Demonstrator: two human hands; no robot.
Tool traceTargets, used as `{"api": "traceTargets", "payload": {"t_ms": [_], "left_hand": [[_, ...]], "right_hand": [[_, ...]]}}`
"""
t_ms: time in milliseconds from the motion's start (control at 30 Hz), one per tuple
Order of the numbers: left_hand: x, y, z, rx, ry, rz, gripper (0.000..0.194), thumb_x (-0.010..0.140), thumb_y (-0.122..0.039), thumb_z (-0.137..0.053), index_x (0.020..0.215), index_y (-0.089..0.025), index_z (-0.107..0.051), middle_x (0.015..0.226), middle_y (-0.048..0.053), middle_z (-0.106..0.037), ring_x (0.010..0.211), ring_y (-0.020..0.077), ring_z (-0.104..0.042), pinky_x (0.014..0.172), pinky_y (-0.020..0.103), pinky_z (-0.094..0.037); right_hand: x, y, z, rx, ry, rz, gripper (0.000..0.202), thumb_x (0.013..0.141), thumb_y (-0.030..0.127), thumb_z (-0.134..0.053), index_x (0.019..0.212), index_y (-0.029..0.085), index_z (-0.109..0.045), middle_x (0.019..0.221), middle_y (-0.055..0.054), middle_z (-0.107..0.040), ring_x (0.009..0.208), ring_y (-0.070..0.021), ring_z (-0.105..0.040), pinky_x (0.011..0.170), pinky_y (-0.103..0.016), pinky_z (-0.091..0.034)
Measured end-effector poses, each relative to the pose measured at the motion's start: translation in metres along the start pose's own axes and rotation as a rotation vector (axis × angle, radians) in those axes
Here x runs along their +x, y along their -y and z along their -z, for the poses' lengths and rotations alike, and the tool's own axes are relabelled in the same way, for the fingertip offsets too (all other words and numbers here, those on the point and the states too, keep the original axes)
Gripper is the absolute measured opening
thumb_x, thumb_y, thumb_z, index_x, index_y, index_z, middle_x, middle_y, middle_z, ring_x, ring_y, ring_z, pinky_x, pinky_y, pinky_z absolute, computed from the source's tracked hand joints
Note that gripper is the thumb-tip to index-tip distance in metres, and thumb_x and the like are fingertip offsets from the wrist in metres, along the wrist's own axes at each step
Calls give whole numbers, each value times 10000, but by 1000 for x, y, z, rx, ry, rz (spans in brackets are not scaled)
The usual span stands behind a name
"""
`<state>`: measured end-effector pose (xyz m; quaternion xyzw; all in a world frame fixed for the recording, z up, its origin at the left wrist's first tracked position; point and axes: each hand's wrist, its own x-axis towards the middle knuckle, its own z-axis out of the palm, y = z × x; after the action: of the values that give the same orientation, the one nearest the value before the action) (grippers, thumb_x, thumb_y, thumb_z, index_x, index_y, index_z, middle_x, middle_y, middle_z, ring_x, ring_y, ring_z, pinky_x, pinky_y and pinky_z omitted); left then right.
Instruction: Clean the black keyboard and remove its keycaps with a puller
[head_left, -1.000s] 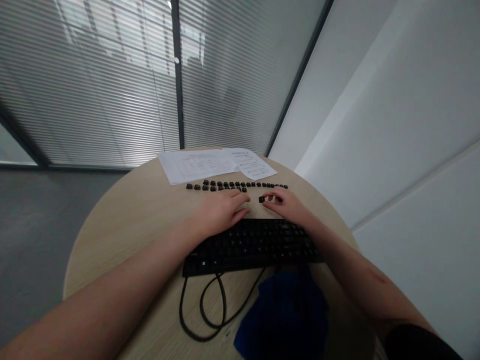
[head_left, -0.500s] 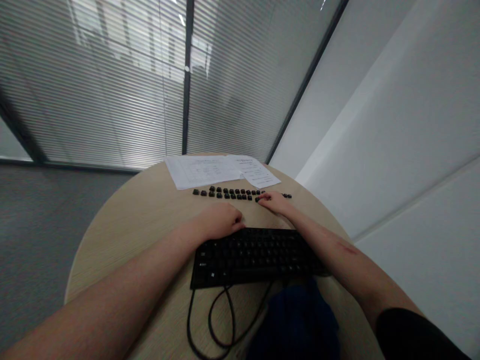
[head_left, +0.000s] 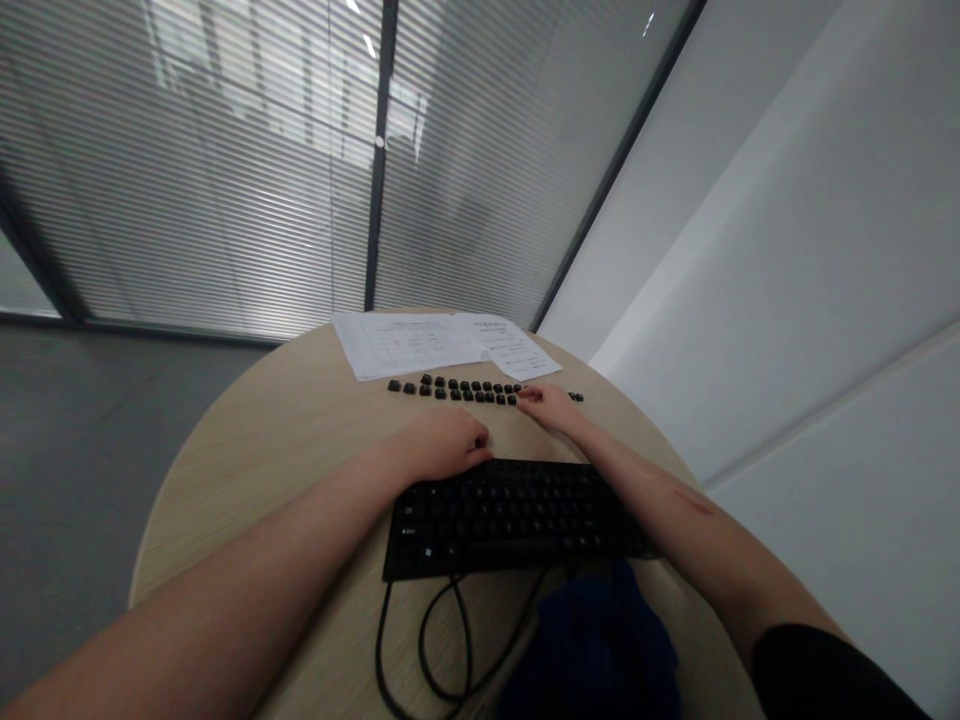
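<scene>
A black keyboard [head_left: 517, 515] lies on the round wooden table [head_left: 247, 450], its cable looping below. Behind it, loose black keycaps [head_left: 455, 394] form two rows. My left hand [head_left: 450, 440] rests at the keyboard's back left edge, fingers curled; what they hold, if anything, is hidden. At the right part of the rows is my right hand [head_left: 546, 405], its fingers bent together beside the keycaps and covering some of them. Whether a keycap is between those fingers is too small to tell.
Printed sheets of paper [head_left: 409, 343] lie at the table's back edge. Dark blue cloth [head_left: 596, 645] is at the front, over the cable. A glass partition with blinds stands behind, a white wall at the right.
A keycap that was at my right fingertips now sits at the end of the front row, just left of them. The hand has barely moved. My left hand stays in place.
</scene>
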<state>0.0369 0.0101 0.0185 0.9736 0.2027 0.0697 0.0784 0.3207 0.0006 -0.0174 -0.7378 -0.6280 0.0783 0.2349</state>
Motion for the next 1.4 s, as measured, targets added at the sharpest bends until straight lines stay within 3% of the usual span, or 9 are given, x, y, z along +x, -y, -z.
{"api": "traceTargets", "payload": {"t_ms": [167,267,367,500,633,733,867,1167,1400], "left_hand": [[3,5,-7,-11,-22,-8,328,924,-419,-530,828,-215,-769,806,92,-733,697,224,-617,666,341,-410],[4,6,-9,-8,-11,-8,337,918,-445,-545,799,-210,-755,801,93,-730,687,222,-605,653,338,-397],[5,7,-10,-35,9,1,334,900,-473,-570,780,-210,-738,785,83,-716,681,210,-585,664,333,-391],[5,9,-12,-94,53,8,374,907,-508,-547,769,-207,-719,770,74,-697,675,200,-566,669,329,-374],[5,10,-11,-98,107,19,395,904,-548,-528,784,-212,-699,765,61,-683,663,193,-552,647,320,-352],[6,11,-8,-87,127,30,380,882,-558,-554,787,-213,-680,757,55,-672,663,194,-552,627,314,-338],[7,11,-7,-108,151,48,381,870,-568,-565,791,-212,-675,744,46,-666,665,190,-560,626,308,-343],[8,13,-7,-138,152,35,489,906,-616,-471,719,-195,-636,691,31,-642,640,169,-555,619,291,-351],[8,15,-8,-148,141,30,462,887,-604,-513,711,-195,-637,657,25,-628,597,160,-524,591,299,-323]], "right_hand": [[-28,4,32,160,-111,-8,428,973,469,-464,1031,178,-773,874,-84,-733,730,-197,-652,711,-333,-529],[-59,7,53,646,-186,-26,574,934,653,-443,935,175,-761,790,-64,-680,638,-166,-614,641,-317,-545],[-93,13,66,965,-201,-65,603,887,712,-487,808,168,-735,608,-22,-579,532,-138,-544,551,-291,-536],[-125,21,64,1123,-114,-177,499,894,646,-558,742,182,-661,401,88,-303,329,-86,-312,371,-247,-409],[-136,21,49,1229,31,-151,428,834,634,-671,840,212,-600,475,90,-449,340,-89,-422,373,-240,-442],[-137,16,39,1250,127,-120,427,774,550,-774,974,225,-582,645,63,-603,426,-103,-559,415,-243,-498],[-136,9,33,1205,157,-71,423,799,485,-765,1057,218,-563,758,20,-675,544,-132,-659,489,-263,-556],[-133,13,18,994,-11,-94,422,874,640,-567,877,233,-454,597,73,-590,383,-85,-525,331,-164,-321],[-135,7,12,848,1,-54,406,935,632,-480,873,231,-458,592,84,-529,396,-79,-489,391,-190,-335]]}}
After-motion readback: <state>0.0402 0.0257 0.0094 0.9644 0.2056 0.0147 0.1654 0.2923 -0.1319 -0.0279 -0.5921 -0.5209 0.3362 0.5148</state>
